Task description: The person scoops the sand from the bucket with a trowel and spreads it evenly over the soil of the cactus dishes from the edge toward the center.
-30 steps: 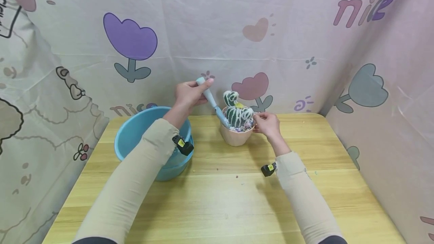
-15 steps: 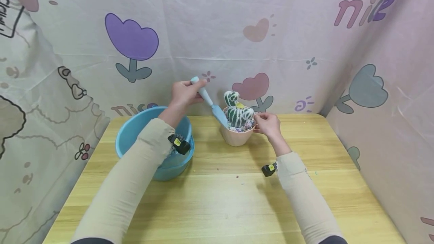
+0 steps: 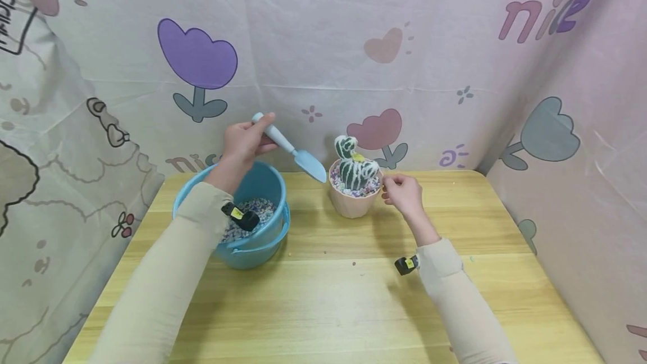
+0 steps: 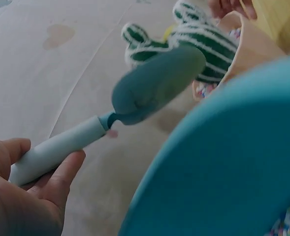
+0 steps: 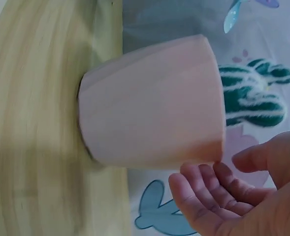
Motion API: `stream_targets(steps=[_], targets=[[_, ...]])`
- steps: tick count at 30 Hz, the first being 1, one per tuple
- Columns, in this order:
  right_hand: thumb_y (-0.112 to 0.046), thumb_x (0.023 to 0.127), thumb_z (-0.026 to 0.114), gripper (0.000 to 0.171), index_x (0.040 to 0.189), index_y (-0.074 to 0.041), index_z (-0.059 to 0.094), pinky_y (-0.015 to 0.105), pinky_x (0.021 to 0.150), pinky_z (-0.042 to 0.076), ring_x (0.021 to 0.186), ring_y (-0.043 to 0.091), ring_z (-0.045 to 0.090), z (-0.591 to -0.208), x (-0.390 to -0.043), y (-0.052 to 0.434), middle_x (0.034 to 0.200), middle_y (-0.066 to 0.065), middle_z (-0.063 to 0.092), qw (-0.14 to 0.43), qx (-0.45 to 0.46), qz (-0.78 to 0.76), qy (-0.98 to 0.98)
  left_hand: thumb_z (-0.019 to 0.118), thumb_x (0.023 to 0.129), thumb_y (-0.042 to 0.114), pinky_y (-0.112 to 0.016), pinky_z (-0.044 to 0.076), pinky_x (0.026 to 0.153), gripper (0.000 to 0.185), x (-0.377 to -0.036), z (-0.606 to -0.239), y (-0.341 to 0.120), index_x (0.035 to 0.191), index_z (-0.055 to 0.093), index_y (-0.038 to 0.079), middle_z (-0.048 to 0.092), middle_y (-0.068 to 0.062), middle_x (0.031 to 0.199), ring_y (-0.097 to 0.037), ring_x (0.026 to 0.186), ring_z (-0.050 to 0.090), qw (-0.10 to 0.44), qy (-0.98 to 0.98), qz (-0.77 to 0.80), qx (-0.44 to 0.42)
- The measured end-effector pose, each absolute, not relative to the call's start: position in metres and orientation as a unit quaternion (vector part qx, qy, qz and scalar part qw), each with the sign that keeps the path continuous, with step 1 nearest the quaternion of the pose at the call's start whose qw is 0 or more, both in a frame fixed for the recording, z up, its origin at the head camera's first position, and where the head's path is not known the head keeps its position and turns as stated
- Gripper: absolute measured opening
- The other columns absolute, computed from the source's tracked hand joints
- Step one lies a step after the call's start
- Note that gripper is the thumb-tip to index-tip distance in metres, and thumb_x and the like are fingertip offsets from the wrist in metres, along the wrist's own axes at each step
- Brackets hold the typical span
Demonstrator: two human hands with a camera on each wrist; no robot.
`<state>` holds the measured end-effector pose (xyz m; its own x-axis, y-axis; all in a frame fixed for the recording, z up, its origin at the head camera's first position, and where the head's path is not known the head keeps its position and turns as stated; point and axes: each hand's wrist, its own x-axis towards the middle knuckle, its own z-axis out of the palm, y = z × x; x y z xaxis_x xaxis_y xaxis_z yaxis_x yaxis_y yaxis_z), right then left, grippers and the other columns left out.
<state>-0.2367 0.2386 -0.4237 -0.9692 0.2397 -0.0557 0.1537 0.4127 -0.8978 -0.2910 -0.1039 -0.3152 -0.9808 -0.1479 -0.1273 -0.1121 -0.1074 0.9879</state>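
Note:
My left hand (image 3: 245,142) grips the pale blue handle of a small trowel (image 3: 310,165), held over the bucket's far side with its blade angled down toward the plant pot. The left wrist view shows the rounded trowel blade (image 4: 157,83) from close up. A pink pot (image 3: 351,205) holds a green-and-white striped, fuzzy cactus (image 3: 356,174) standing in multicoloured gravel. Beside the pot's right side is my right hand (image 3: 404,194). In the right wrist view its loosely bent fingertips (image 5: 189,172) lie right at the pot's rim, the thumb held apart from them.
A blue bucket (image 3: 247,257) with a handle stands on the left of the wooden table (image 3: 328,308), multicoloured gravel (image 3: 263,206) inside it. My left forearm covers part of it. A patterned cloth (image 3: 303,32) hangs behind the table.
My left hand has drawn the trowel out of the pot and leftward toward the bucket. My right hand has eased slightly back from the pot's rim.

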Motion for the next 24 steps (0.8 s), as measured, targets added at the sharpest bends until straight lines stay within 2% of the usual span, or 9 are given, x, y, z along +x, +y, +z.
stream_targets(steps=[2, 5, 7, 9, 12, 16, 18, 21, 24], targets=[[-0.020, 0.103, 0.054, 0.035, 0.111, 0.008, 0.074, 0.026, 0.063, 0.068, 0.072, 0.024, 0.079, -0.421, -0.231, 0.235, 0.100, 0.027, 0.077, 0.050, -0.110, 0.522, -0.844, 0.077, 0.098, 0.035, -0.024, 0.067, 0.073, 0.029, -0.290, -0.314, -0.115, 0.096, 0.071, 0.006, 0.075, 0.004, 0.070, -0.007, 0.066, 0.077, 0.012, -0.661, -0.744, 0.096], [-0.017, 0.102, 0.056, 0.031, 0.107, 0.008, 0.074, 0.027, 0.060, 0.067, 0.064, 0.018, 0.074, -0.418, -0.221, 0.226, 0.096, 0.028, 0.076, 0.048, -0.091, 0.530, -0.842, 0.069, 0.104, 0.034, -0.024, 0.067, 0.079, 0.040, -0.288, -0.310, -0.132, 0.119, 0.066, -0.003, 0.075, 0.005, 0.074, -0.005, 0.070, 0.077, -0.008, -0.666, -0.740, 0.095], [-0.016, 0.102, 0.058, 0.029, 0.107, 0.009, 0.073, 0.031, 0.062, 0.069, 0.062, 0.016, 0.073, -0.416, -0.214, 0.219, 0.095, 0.029, 0.076, 0.036, -0.066, 0.543, -0.836, 0.063, 0.107, 0.037, -0.026, 0.066, 0.088, 0.053, -0.286, -0.307, -0.143, 0.137, 0.056, -0.006, 0.074, 0.004, 0.086, -0.006, 0.082, 0.078, -0.025, -0.681, -0.726, 0.093], [-0.014, 0.103, 0.060, 0.027, 0.106, 0.009, 0.074, 0.036, 0.063, 0.069, 0.064, 0.020, 0.073, -0.413, -0.209, 0.210, 0.094, 0.029, 0.076, 0.025, -0.034, 0.547, -0.836, 0.058, 0.109, 0.039, -0.028, 0.063, 0.096, 0.063, -0.285, -0.304, -0.154, 0.150, 0.044, -0.006, 0.072, 0.000, 0.100, -0.012, 0.100, 0.078, -0.045, -0.694, -0.713, 0.087], [-0.013, 0.102, 0.062, 0.024, 0.104, 0.007, 0.075, 0.039, 0.063, 0.069, 0.062, 0.020, 0.072, -0.404, -0.203, 0.194, 0.089, 0.025, 0.076, 0.013, 0.022, 0.540, -0.841, 0.054, 0.109, 0.043, -0.031, 0.059, 0.104, 0.065, -0.280, -0.301, -0.173, 0.154, 0.040, -0.001, 0.064, -0.004, 0.116, -0.017, 0.118, 0.071, -0.059, -0.700, -0.707, 0.083], [-0.015, 0.102, 0.064, 0.022, 0.098, 0.003, 0.076, 0.037, 0.061, 0.069, 0.060, 0.018, 0.071, -0.391, -0.200, 0.172, 0.082, 0.018, 0.075, -0.001, 0.074, 0.534, -0.842, 0.054, 0.107, 0.044, -0.030, 0.057, 0.107, 0.068, -0.272, -0.299, -0.193, 0.158, 0.037, 0.002, 0.065, -0.003, 0.118, -0.012, 0.115, 0.072, -0.069, -0.684, -0.720, 0.089], [-0.016, 0.102, 0.064, 0.023, 0.097, 0.003, 0.075, 0.034, 0.060, 0.068, 0.061, 0.018, 0.072, -0.385, -0.200, 0.161, 0.079, 0.017, 0.074, -0.011, 0.095, 0.536, -0.839, 0.054, 0.107, 0.045, -0.029, 0.056, 0.108, 0.071, -0.268, -0.297, -0.201, 0.161, 0.035, 0.003, 0.064, -0.006, 0.125, -0.015, 0.123, 0.070, -0.071, -0.674, -0.728, 0.099], [-0.016, 0.103, 0.063, 0.022, 0.098, 0.002, 0.075, 0.029, 0.059, 0.067, 0.061, 0.018, 0.072, -0.380, -0.202, 0.147, 0.079, 0.017, 0.075, -0.022, 0.124, 0.537, -0.834, 0.051, 0.107, 0.044, -0.031, 0.051, 0.114, 0.072, -0.263, -0.295, -0.210, 0.164, 0.029, 0.005, 0.054, -0.016, 0.148, -0.025, 0.146, 0.054, -0.073, -0.650, -0.748, 0.113], [-0.015, 0.104, 0.062, 0.021, 0.099, 0.001, 0.075, 0.029, 0.059, 0.066, 0.062, 0.017, 0.073, -0.377, -0.204, 0.135, 0.082, 0.017, 0.076, -0.030, 0.151, 0.532, -0.832, 0.046, 0.109, 0.044, -0.037, 0.044, 0.121, 0.073, -0.258, -0.293, -0.218, 0.167, 0.023, 0.007, 0.043, -0.018, 0.158, -0.031, 0.155, 0.040, -0.071, -0.644, -0.751, 0.126]])
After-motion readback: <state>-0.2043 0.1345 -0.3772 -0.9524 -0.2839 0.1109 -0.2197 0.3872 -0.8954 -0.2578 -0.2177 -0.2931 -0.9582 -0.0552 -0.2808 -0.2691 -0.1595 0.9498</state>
